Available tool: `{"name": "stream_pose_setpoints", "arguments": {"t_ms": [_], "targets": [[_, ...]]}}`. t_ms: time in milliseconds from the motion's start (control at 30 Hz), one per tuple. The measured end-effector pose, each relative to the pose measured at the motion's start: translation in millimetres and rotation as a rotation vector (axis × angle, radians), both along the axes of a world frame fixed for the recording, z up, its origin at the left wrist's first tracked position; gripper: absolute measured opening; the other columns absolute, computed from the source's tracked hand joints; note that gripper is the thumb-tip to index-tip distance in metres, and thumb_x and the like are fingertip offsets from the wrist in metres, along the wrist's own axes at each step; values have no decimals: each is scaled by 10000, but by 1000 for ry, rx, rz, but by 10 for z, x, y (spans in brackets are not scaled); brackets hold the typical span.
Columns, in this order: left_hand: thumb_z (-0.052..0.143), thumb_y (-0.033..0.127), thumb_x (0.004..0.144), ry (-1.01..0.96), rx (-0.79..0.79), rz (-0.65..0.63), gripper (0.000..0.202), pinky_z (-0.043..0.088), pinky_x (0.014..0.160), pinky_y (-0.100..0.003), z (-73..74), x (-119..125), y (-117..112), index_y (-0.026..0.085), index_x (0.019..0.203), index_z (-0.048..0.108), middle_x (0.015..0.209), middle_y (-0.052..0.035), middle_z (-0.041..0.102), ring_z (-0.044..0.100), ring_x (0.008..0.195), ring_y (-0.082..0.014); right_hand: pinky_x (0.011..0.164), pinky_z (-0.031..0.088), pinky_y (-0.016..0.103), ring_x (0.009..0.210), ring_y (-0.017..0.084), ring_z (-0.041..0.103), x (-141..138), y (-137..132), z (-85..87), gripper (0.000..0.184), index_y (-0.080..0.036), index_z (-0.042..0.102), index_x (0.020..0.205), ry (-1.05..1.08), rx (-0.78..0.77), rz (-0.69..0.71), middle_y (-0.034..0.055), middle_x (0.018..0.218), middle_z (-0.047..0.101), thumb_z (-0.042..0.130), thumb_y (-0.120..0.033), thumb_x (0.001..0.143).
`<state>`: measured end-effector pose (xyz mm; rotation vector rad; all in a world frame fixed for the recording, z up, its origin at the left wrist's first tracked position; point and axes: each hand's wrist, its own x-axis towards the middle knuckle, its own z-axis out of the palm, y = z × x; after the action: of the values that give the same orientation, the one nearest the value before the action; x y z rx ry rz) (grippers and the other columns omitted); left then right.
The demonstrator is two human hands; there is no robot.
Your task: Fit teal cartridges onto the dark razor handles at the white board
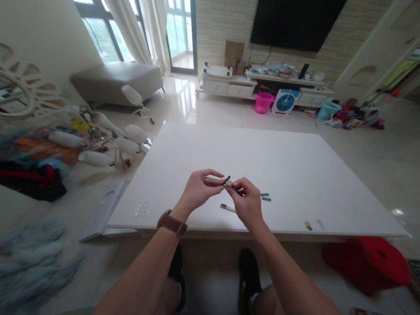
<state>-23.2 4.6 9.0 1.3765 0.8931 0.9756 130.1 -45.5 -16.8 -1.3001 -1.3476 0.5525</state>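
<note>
My left hand and my right hand meet over the near part of the white table. Between their fingertips is a small dark and silver object, too small to name. Both hands pinch it, the left from one side and the right from the other; fingers cover part of it. A thin grey stick-like item lies on the tabletop beneath my right hand, partly hidden by it. Just right of that hand lie two short dark green pieces.
A clear plastic piece lies at the table's left; a small brown-gold piece sits near the front edge. A red stool-like object stands by the right front corner. A lamp with white shades is left of the table.
</note>
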Motion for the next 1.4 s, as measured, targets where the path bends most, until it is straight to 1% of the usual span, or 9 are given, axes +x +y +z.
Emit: {"name": "stream_pose_setpoints", "arguments": {"t_ms": [167, 367, 533, 800, 1033, 1167, 1267, 1333, 1400], "targets": [[801, 202, 644, -6, -6, 14, 313, 587, 798, -353, -46, -9, 42, 120, 934, 716, 866, -113, 769, 737, 861, -263, 587, 418, 245, 663, 133, 553, 4, 58, -1, 191, -182, 609, 736, 25, -19, 31, -3, 728, 622, 681, -324, 841], [801, 168, 623, -124, -46, 110, 286, 582, 869, -383, -110, 78, 71, 117, 885, 699, 881, -115, 767, 734, 888, -247, 595, 416, 247, 656, 130, 552, 10, 98, 33, 196, -178, 615, 756, -78, -16, -36, 5, 746, 632, 651, -339, 863], [796, 156, 621, -130, -24, 129, 276, 585, 878, -392, -90, 100, 44, 115, 878, 704, 890, -115, 765, 732, 899, -246, 581, 412, 245, 633, 125, 548, -10, 82, 43, 216, -178, 613, 779, -51, -41, -36, 6, 760, 639, 652, -372, 864], [784, 149, 628, -98, 5, 108, 265, 590, 854, -392, -76, 68, 40, 124, 880, 704, 841, -98, 767, 738, 859, -248, 597, 420, 249, 658, 131, 563, -13, 87, 32, 206, -178, 618, 765, -83, -18, -30, 13, 769, 646, 652, -354, 866], [830, 177, 595, -188, -78, 138, 355, 567, 899, -416, -81, 72, 70, 115, 913, 684, 878, -115, 767, 732, 893, -247, 588, 423, 247, 651, 129, 571, -39, 102, 54, 214, -178, 622, 799, -49, -20, -48, 6, 754, 643, 648, -378, 872], [839, 187, 592, -194, -101, 132, 378, 566, 887, -407, -51, 46, 51, 111, 928, 683, 877, -119, 765, 730, 877, -238, 578, 425, 249, 646, 130, 570, -43, 78, 60, 235, -177, 619, 801, -32, -35, -58, 12, 753, 648, 654, -401, 864], [821, 217, 628, -225, -134, 143, 331, 578, 844, -393, -30, 36, 36, 109, 909, 682, 883, -124, 760, 727, 876, -236, 575, 440, 251, 653, 134, 581, -22, 71, 56, 246, -176, 616, 804, 42, -56, -72, 16, 760, 653, 678, -412, 837], [797, 233, 664, -253, -145, 151, 283, 582, 825, -379, -27, 47, 31, 109, 890, 681, 895, -123, 756, 726, 873, -230, 560, 461, 254, 643, 140, 594, -3, 86, 52, 271, -173, 612, 813, 167, -90, -61, 13, 740, 644, 708, -427, 805], [778, 234, 687, -251, -133, 148, 241, 582, 821, -367, -34, 71, 31, 110, 872, 685, 919, -121, 750, 726, 875, -225, 537, 480, 256, 611, 138, 600, 12, 114, 49, 308, -168, 613, 829, 344, -143, -25, 7, 720, 636, 734, -445, 772]]}}
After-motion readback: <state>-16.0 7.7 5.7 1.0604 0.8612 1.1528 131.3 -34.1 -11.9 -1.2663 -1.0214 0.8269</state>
